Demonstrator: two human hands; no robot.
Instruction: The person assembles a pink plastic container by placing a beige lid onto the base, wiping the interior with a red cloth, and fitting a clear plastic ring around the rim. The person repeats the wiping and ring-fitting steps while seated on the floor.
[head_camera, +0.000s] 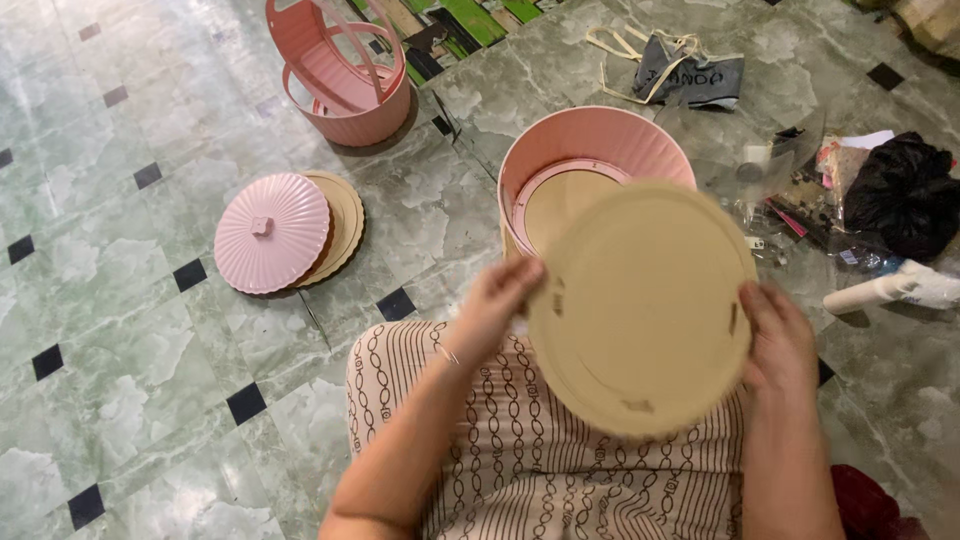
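I hold a round tan plastic tray (640, 300) flat over my lap with both hands. My left hand (497, 305) grips its left rim and my right hand (778, 335) grips its right rim. Just beyond it on the floor stands a pink ribbed round container (590, 135), open, with a tan disc (565, 200) seated inside; the tray in my hands covers its near edge.
A pink ribbed lid (270, 232) lies on another tan disc (340, 225) at left. A second pink tub with handles (340, 75) stands farther back. Clear plastic wrap, a black bag (900, 190), a white roll (870, 292) and a grey cloth bag (685, 72) litter the right.
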